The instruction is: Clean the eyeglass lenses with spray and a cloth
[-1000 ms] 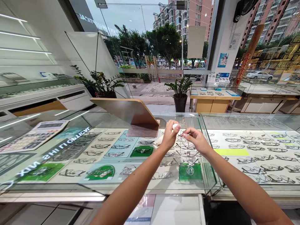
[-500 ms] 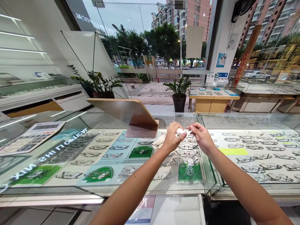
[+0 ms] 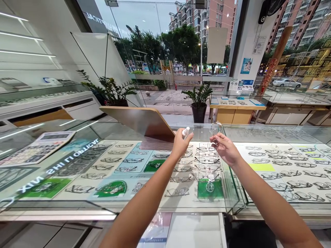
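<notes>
My left hand (image 3: 180, 144) is closed around a small white bottle (image 3: 185, 132) with its nozzle end up, like a spray bottle. To the right, my right hand (image 3: 225, 148) pinches a pair of thin-rimmed glasses (image 3: 215, 128) between thumb and fingers, the clear lenses standing above the fingertips. A gap separates the bottle from the glasses. Both hands are over the glass display counter (image 3: 191, 208). Rows of eyeglass frames (image 3: 207, 160) lie under the glass below them.
A wood-edged tabletop mirror (image 3: 137, 119) leans just left of my left hand. A large calculator (image 3: 42, 146) lies at the counter's left. Beyond the counter are a potted plant (image 3: 198, 103) and a low display table (image 3: 236, 106). A second glass case (image 3: 289, 206) adjoins at right.
My left hand has moved left, away from the right hand, and the white bottle is now tilted upward. My right hand has shifted slightly right, with the glasses raised into clearer view.
</notes>
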`<move>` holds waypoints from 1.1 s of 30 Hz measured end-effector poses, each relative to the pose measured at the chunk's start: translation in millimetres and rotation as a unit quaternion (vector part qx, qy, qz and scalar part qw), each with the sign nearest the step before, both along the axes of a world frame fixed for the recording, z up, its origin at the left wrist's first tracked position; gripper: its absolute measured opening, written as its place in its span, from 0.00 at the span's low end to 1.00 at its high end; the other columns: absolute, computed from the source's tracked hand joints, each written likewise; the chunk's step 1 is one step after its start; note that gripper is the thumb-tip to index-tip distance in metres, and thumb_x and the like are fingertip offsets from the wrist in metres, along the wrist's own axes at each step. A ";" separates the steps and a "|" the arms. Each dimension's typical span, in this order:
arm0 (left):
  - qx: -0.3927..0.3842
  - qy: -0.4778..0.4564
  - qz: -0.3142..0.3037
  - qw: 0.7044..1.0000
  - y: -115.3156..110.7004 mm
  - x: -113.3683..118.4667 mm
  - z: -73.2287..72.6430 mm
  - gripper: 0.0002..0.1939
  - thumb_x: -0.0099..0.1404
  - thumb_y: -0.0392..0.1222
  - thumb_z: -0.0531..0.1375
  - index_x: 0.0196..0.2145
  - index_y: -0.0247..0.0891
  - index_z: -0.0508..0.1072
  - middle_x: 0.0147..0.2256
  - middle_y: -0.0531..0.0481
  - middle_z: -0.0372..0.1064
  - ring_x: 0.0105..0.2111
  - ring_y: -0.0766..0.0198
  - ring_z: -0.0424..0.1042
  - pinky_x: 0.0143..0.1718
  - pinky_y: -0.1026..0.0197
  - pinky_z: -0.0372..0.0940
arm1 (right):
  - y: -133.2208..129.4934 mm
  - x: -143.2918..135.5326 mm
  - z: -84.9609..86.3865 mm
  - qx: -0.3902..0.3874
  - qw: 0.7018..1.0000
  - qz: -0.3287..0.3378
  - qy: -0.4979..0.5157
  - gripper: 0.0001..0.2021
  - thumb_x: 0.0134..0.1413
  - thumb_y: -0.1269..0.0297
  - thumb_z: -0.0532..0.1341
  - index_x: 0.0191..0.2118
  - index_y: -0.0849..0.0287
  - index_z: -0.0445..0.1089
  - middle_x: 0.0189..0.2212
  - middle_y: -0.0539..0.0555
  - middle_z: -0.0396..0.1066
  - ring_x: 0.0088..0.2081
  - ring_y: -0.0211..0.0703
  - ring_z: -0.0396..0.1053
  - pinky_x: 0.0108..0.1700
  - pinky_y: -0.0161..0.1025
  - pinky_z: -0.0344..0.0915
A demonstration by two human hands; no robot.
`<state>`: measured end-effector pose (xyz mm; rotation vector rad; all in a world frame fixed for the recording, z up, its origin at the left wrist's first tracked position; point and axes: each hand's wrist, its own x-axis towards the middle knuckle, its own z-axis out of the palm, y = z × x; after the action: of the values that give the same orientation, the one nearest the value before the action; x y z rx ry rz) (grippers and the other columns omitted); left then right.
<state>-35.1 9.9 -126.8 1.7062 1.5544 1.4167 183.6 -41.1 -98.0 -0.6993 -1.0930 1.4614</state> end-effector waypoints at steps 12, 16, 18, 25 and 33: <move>-0.018 0.082 0.026 0.996 11.8 -17.6 -5.2 0.12 0.72 0.51 0.59 0.37 0.40 0.73 0.39 0.45 0.70 0.44 0.52 0.70 0.46 0.56 0.62 | 2.4 10.0 4.5 -0.040 0.998 0.033 0.042 0.21 0.37 0.51 0.81 0.32 0.52 0.72 0.37 0.50 0.78 0.40 0.43 0.73 0.46 0.42 0.72; -0.042 0.106 0.031 0.993 14.0 -21.7 -9.4 0.11 0.71 0.52 0.61 0.40 0.41 0.74 0.39 0.45 0.76 0.41 0.51 0.74 0.41 0.56 0.62 | 1.1 10.9 5.5 -0.038 0.998 0.033 0.031 0.20 0.39 0.50 0.80 0.32 0.52 0.73 0.37 0.50 0.78 0.41 0.45 0.73 0.47 0.44 0.73; -0.054 0.117 0.037 0.991 14.8 -22.9 -11.5 0.11 0.70 0.51 0.63 0.42 0.42 0.73 0.41 0.44 0.79 0.42 0.50 0.76 0.40 0.56 0.62 | 1.0 11.0 5.3 -0.035 0.998 0.037 0.031 0.19 0.41 0.50 0.79 0.32 0.52 0.73 0.37 0.50 0.77 0.41 0.45 0.73 0.48 0.45 0.74; -0.093 0.144 0.058 0.984 16.7 -26.1 -14.8 0.13 0.68 0.46 0.67 0.43 0.42 0.68 0.49 0.39 0.79 0.45 0.47 0.78 0.40 0.56 0.63 | 1.4 10.1 3.7 -0.046 0.996 0.046 0.065 0.16 0.44 0.53 0.78 0.32 0.52 0.73 0.38 0.50 0.77 0.40 0.42 0.73 0.48 0.44 0.73; -0.114 0.161 0.068 0.978 14.7 -27.2 -11.5 0.15 0.69 0.48 0.67 0.43 0.41 0.65 0.48 0.38 0.79 0.45 0.47 0.78 0.41 0.55 0.63 | 2.9 10.1 3.3 -0.041 0.996 0.051 0.067 0.13 0.47 0.54 0.76 0.33 0.52 0.74 0.37 0.49 0.77 0.39 0.41 0.73 0.49 0.44 0.73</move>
<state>-62.3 24.6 -138.3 1.7809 1.9555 1.0065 193.8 -38.1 -94.8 -0.5992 -0.9816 1.6247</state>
